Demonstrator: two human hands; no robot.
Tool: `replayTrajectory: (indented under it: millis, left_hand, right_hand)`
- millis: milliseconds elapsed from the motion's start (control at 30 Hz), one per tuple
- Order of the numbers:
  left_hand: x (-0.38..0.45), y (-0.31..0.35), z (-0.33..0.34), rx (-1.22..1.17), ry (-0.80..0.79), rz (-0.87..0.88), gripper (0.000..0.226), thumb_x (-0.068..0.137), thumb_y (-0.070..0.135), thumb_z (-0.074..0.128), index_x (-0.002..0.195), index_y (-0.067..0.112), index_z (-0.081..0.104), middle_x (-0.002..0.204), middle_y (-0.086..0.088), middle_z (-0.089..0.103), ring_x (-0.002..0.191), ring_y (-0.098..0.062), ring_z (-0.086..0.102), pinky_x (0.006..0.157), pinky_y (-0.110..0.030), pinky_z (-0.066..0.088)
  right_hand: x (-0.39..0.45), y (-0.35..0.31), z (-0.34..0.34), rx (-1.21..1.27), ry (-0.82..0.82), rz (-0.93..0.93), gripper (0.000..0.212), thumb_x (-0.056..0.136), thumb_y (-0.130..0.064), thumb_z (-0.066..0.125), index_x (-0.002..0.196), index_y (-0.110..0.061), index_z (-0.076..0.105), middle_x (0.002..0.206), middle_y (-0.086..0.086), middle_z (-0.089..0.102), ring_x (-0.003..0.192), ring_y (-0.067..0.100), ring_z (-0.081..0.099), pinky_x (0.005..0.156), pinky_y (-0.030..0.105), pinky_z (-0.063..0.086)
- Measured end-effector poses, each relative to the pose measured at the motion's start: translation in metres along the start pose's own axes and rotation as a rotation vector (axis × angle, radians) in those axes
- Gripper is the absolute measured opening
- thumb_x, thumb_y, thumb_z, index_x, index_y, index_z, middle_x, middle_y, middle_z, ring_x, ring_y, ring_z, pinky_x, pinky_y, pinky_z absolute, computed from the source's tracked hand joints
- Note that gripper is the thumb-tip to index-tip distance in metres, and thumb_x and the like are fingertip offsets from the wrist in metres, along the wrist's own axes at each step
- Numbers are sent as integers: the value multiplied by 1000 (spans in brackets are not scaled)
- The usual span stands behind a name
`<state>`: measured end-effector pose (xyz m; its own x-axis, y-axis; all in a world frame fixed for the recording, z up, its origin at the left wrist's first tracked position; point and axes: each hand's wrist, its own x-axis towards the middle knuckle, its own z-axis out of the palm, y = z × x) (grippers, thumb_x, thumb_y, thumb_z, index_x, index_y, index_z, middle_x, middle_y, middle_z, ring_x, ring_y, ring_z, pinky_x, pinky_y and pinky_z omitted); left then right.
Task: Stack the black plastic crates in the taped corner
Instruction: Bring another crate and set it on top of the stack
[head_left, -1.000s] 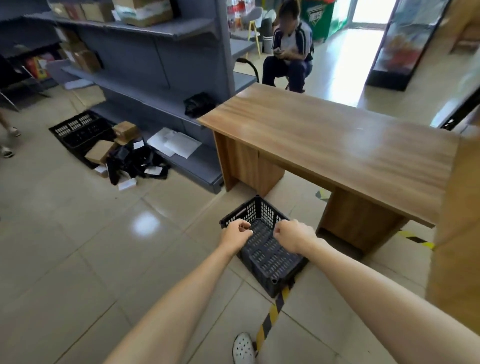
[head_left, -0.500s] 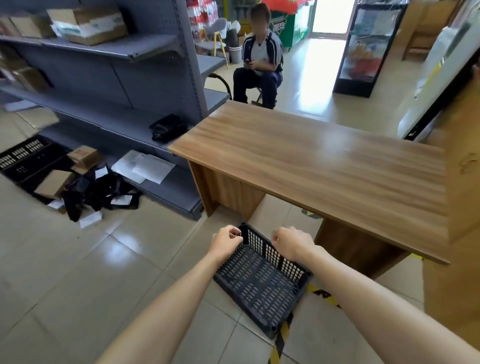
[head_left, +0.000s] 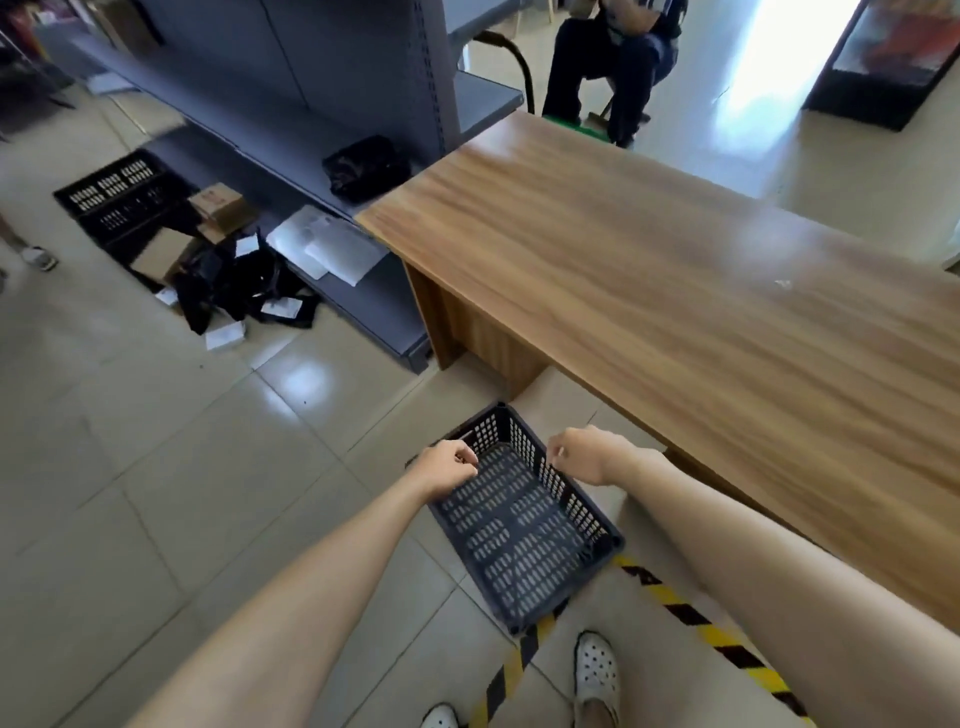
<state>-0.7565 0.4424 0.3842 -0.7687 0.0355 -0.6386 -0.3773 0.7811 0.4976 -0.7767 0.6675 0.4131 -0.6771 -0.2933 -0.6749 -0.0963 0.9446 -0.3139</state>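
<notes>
A black perforated plastic crate (head_left: 519, 540) sits low at the floor beside the wooden table, its near corner over the yellow-and-black tape (head_left: 701, 623). My left hand (head_left: 449, 467) curls over the crate's left rim near the far end. My right hand (head_left: 584, 454) curls at the right rim opposite it. More black crates (head_left: 111, 200) lie on the floor at the far left by the shelving.
The wooden table (head_left: 675, 291) overhangs the crate's right side. Grey shelving (head_left: 311, 104) stands behind, with boxes, black bags and papers (head_left: 234, 280) strewn at its foot. A person sits beyond the table (head_left: 608, 57). My white shoes (head_left: 597, 675) stand at the tape.
The crate has gone from tilted in my hands to lying level and low by the table's leg. My view has tipped downward, and both hands stay at the rims.
</notes>
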Motion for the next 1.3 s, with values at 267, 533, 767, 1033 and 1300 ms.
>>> replayTrajectory:
  millis: [267, 533, 767, 1033, 1300]
  left_hand:
    - [31, 17, 71, 146, -223, 0, 30, 92, 24, 59, 121, 15, 65, 131, -1, 61, 120, -19, 58, 101, -34, 47]
    - [80, -42, 115, 41, -55, -158, 28, 91, 18, 56, 117, 12, 65, 124, -9, 64, 115, -27, 59, 96, -34, 48]
    - [98, -82, 160, 64, -98, -146, 24, 91, 26, 53, 113, 25, 62, 121, -6, 64, 109, -27, 61, 93, -40, 51]
    - [102, -121, 208, 28, -21, -143, 30, 94, 27, 54, 123, 22, 60, 125, -3, 62, 110, -24, 60, 93, -36, 50]
    - [138, -149, 284, -209, 44, -194, 35, 93, 26, 57, 127, 15, 57, 127, -8, 59, 114, -26, 57, 96, -36, 48]
  right_hand:
    - [60, 47, 30, -116, -141, -33, 28, 96, -27, 34, 101, -20, 61, 102, 6, 64, 92, 28, 64, 83, 44, 53]
    - [115, 52, 90, -229, -165, -32, 21, 100, -14, 37, 84, -16, 50, 79, 3, 54, 67, 24, 51, 65, 37, 44]
    - [143, 37, 140, -250, -104, -20, 12, 99, -17, 37, 93, -14, 47, 89, 6, 52, 80, 27, 52, 71, 35, 43]
    - [148, 70, 203, -86, -59, 44, 23, 99, -16, 36, 98, -10, 57, 90, 6, 56, 79, 28, 57, 61, 34, 44]
    - [177, 126, 283, 3, -54, 84, 12, 97, -16, 39, 91, -15, 50, 104, 6, 61, 95, 29, 59, 85, 43, 51]
